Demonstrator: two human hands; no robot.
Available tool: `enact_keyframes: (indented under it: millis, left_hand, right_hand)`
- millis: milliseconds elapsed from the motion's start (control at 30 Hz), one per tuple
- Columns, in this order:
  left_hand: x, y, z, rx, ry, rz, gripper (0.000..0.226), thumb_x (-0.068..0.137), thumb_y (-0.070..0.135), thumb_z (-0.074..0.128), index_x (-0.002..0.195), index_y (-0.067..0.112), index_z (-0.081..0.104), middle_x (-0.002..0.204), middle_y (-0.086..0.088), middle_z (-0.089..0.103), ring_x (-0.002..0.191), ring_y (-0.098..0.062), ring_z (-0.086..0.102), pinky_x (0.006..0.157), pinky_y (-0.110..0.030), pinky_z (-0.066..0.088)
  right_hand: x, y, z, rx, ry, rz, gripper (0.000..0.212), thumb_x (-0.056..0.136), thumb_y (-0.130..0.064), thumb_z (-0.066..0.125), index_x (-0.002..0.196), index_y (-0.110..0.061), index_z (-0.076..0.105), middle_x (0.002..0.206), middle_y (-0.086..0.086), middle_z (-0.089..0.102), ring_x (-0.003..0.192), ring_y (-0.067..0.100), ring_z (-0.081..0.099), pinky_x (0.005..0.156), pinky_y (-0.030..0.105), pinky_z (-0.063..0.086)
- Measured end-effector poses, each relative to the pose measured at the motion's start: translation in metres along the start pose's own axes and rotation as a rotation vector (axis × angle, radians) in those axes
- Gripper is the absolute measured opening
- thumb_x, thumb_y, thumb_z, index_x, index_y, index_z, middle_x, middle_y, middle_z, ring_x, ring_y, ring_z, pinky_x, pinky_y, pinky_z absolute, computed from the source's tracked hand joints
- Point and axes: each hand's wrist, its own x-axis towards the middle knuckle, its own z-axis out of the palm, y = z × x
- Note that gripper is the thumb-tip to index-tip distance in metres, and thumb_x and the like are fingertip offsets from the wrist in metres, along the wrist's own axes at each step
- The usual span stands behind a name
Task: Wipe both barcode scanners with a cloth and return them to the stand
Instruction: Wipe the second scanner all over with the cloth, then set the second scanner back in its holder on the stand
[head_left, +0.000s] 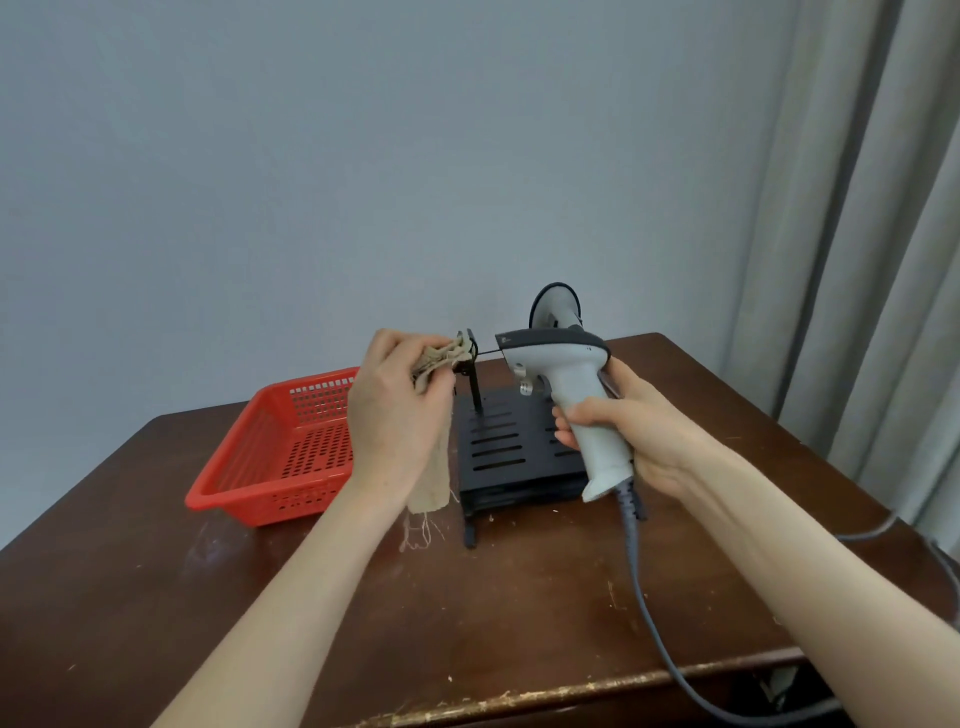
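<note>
The right hand (641, 434) grips one scanner (566, 379) above the stand (506, 449); the left hand (389, 410) clutches one cloth (441, 358). A second scanner (553, 306) sits at the stand's rear, one basket (270, 467) to its left.

Stand (509, 447) at mid-table (467, 613), basket (244, 467) just left of it, with the cloth (436, 358) in the left hand (395, 410) between them — held scanner (571, 384) in the right hand (644, 431) above the stand's right side, second scanner (553, 306) behind, cable (644, 597) trailing toward the near-right edge.
</note>
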Motion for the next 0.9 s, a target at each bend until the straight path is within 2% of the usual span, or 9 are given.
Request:
enact_keyframes:
  millis: [67,167,233,333,433,533,633,733,900]
  left_hand:
    - [-0.005,0.006,-0.001,-0.008,-0.023,0.01,0.017,0.081,0.011,0.065,0.094,0.019,0.072,0.092,0.006,0.059,0.079,-0.005,0.055,0.069,-0.009,0.039]
    - [-0.01,0.017,0.001,-0.028,-0.029,0.044,0.019,0.079,0.01,0.064,0.093,0.021,0.072,0.09,0.007,0.059,0.076,-0.004,0.054,0.066,-0.008,0.039]
    - [-0.012,0.024,0.006,-0.046,-0.043,0.059,0.02,0.079,0.011,0.064,0.094,0.021,0.072,0.09,0.006,0.058,0.075,-0.008,0.056,0.067,-0.019,0.045]
    - [-0.013,0.032,0.016,-0.052,-0.061,0.106,0.023,0.078,0.012,0.063,0.097,0.023,0.072,0.089,0.006,0.057,0.074,-0.013,0.057,0.065,-0.033,0.049]
    - [-0.016,0.041,0.028,-0.04,-0.078,0.148,0.024,0.077,0.013,0.066,0.097,0.023,0.073,0.089,0.006,0.056,0.074,-0.012,0.057,0.061,-0.033,0.05]
    - [-0.032,0.049,0.034,-0.046,-0.118,0.237,0.023,0.075,0.014,0.069,0.095,0.022,0.074,0.087,0.006,0.056,0.073,-0.012,0.057,0.059,-0.027,0.048]
    - [-0.049,0.053,0.03,-0.121,-0.234,0.337,0.02,0.074,0.015,0.071,0.091,0.024,0.075,0.085,0.008,0.054,0.07,-0.009,0.056,0.061,-0.025,0.049]
    - [-0.051,0.037,0.013,-0.14,-0.342,0.333,0.017,0.073,0.03,0.063,0.086,0.026,0.075,0.082,0.011,0.055,0.07,-0.009,0.057,0.061,-0.028,0.05]
    - [-0.031,-0.021,-0.008,0.329,-0.393,0.1,0.016,0.085,0.029,0.06,0.096,0.031,0.071,0.09,0.015,0.05,0.072,-0.006,0.052,0.055,-0.018,0.035]
  right_hand:
    - [0.001,-0.002,0.001,0.043,-0.044,0.013,0.052,0.085,0.011,0.059,0.13,-0.013,0.049,0.103,0.021,0.066,0.079,0.025,0.07,0.069,0.033,0.059]
    - [0.002,0.0,0.009,-0.039,-0.034,0.015,0.033,0.094,-0.009,0.059,0.127,-0.011,0.053,0.103,0.016,0.069,0.069,0.017,0.067,0.058,0.027,0.056]
    - [0.002,0.001,0.012,-0.038,-0.007,0.036,0.031,0.099,-0.028,0.052,0.121,-0.008,0.059,0.102,0.011,0.071,0.064,0.013,0.062,0.052,0.025,0.053]
    - [0.0,-0.003,0.015,0.187,0.036,0.132,0.043,0.1,-0.041,0.044,0.111,-0.004,0.062,0.094,0.015,0.073,0.062,0.019,0.061,0.051,0.028,0.053]
    - [-0.004,-0.004,0.022,0.318,0.026,0.176,0.04,0.098,-0.037,0.05,0.112,-0.001,0.061,0.084,0.016,0.07,0.064,0.024,0.064,0.054,0.033,0.054]
    - [-0.003,-0.001,0.024,0.376,-0.023,0.201,0.041,0.096,-0.035,0.053,0.118,-0.002,0.062,0.089,0.013,0.069,0.073,0.025,0.067,0.061,0.033,0.055]
    - [-0.004,-0.005,0.019,0.377,-0.043,0.26,0.038,0.096,-0.037,0.052,0.111,-0.004,0.063,0.082,0.012,0.07,0.068,0.024,0.069,0.056,0.031,0.056]
    - [-0.002,-0.008,0.017,0.418,-0.069,0.291,0.042,0.096,-0.034,0.053,0.122,-0.001,0.06,0.088,0.015,0.069,0.068,0.025,0.068,0.054,0.031,0.056]
    - [0.007,-0.017,0.013,0.324,0.036,0.206,0.028,0.095,-0.018,0.053,0.111,0.005,0.059,0.081,0.017,0.066,0.064,0.022,0.061,0.053,0.028,0.054]
